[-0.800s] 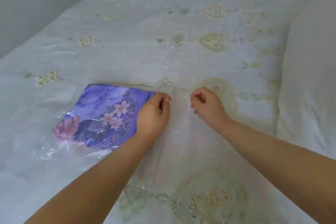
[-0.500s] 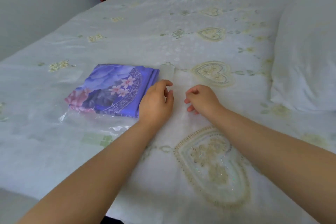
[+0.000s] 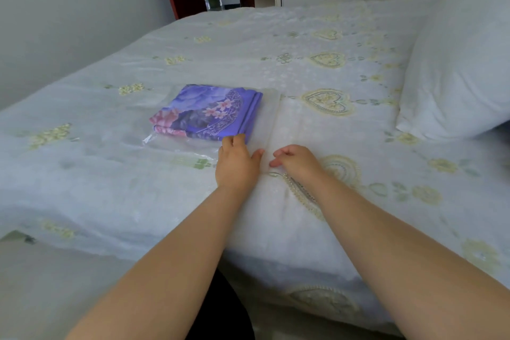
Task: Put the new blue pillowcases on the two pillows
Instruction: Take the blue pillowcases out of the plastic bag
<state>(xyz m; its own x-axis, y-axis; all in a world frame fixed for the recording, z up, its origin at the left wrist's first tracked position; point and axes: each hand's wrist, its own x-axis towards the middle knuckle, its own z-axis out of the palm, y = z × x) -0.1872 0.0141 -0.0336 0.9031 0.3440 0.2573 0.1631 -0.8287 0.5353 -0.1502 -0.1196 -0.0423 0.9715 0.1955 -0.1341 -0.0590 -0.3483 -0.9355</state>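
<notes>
- We stand at the near edge of a bed [image 3: 276, 44] spread with a pale sheet stitched in hearts and flowers; grey walls close the room, and a doorway with a red frame shows at the far end.
- The pillowcases [image 3: 209, 113], folded blue-purple cloth with pink blossoms, lie flat on the sheet left of centre, sealed in a clear bag [image 3: 271, 119] whose empty flap stretches to the right of the cloth.
- One pillow [image 3: 458, 69], white and bare, rests at the right edge, well apart from the bag. We cannot see a second one.
- Our left hand [image 3: 237, 163] lies on the near right corner of the bag, fingers fairly straight and pressing down, the tips touching the cloth's edge.
- Our right hand [image 3: 296, 160] sits just beside it on the flap, fingers loosely curled; whether they pinch the plastic we cannot tell.
- Less than a second ago both hands were drawn into pinches over the flap, closer to the fold. Now they have slid toward us and flattened.
- We judge the bag is not yet opened, so the cases must come out before either pillow gets covered.
</notes>
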